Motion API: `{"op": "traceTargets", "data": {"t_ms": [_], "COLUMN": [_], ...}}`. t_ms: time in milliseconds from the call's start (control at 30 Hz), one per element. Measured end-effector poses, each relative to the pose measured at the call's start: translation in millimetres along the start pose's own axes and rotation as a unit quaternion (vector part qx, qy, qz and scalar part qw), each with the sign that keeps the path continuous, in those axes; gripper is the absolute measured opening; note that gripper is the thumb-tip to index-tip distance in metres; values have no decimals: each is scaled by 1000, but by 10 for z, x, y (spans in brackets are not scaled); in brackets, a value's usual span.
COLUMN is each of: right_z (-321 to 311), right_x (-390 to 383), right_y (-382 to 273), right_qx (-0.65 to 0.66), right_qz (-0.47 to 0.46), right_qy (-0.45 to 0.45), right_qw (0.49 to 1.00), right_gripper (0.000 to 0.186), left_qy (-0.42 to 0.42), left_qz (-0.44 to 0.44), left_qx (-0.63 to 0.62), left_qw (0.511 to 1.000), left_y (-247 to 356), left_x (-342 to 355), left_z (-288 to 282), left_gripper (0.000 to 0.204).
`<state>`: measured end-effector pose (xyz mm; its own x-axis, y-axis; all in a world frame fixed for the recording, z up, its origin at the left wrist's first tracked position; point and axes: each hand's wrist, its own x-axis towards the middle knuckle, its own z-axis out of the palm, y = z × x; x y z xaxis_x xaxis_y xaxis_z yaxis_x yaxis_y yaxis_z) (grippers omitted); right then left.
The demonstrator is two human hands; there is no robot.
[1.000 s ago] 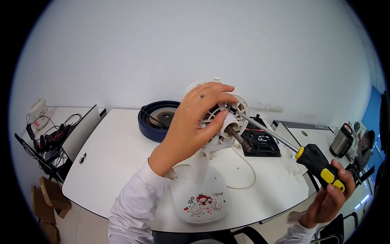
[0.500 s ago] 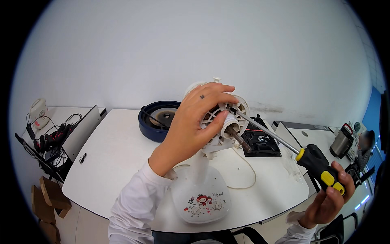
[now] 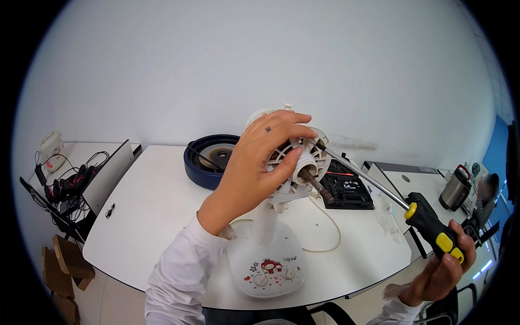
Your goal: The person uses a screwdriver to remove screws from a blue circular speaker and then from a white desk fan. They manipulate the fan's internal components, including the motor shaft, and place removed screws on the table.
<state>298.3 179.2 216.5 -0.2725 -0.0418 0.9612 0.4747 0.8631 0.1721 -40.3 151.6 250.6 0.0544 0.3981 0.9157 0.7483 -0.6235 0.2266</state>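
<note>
Plain white wall behind, and a white worktop (image 3: 162, 206) with rounded corners fills the middle of the view. Standing on it is a small white desk fan (image 3: 287, 179) with its guard and blades off, so you just see the round motor housing with the bare shaft poking out toward the right. Its flat base has a little cartoon picture and two knobs on it.

The left hand (image 3: 260, 162) is wrapped over the top and front of the motor housing, fingers (image 3: 295, 132) curled around it and thumb pressed near the hub. The right hand (image 3: 441, 268) is low at the right, fingers closed around the black and yellow handle of a long screwdriver (image 3: 379, 189), whose tip reaches up to the rim of the housing.

Behind the fan sits a dark blue round fan guard (image 3: 208, 160), and to the right a black tray (image 3: 346, 189) of small bits. A thin white cord (image 3: 330, 233) loops across the worktop beside the base. Off to the left is a tangle of cables (image 3: 70, 179).
</note>
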Motion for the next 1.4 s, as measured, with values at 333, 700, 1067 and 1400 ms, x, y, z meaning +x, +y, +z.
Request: {"op": "traceTargets", "data": {"t_ms": [333, 700, 1067, 1400], "right_z": [-244, 359, 927, 991], "right_x": [-326, -1070, -1582, -1757], "right_y": [320, 417, 707, 812], "right_qx": [-116, 2, 102, 98], "right_qz": [8, 236, 317, 322], "right_qy": [128, -159, -175, -211], "right_qw": [985, 959, 926, 918], "right_gripper": [28, 27, 22, 23], "left_qy": [121, -56, -294, -433], "left_qz": [4, 36, 116, -44], "left_qx": [17, 222, 165, 110], "left_qw": [993, 973, 934, 894], "left_y": [-7, 51, 211, -71], "left_x": [-268, -1232, -1431, -1330], "left_z": [114, -319, 340, 1198], "left_gripper": [43, 41, 25, 12]}}
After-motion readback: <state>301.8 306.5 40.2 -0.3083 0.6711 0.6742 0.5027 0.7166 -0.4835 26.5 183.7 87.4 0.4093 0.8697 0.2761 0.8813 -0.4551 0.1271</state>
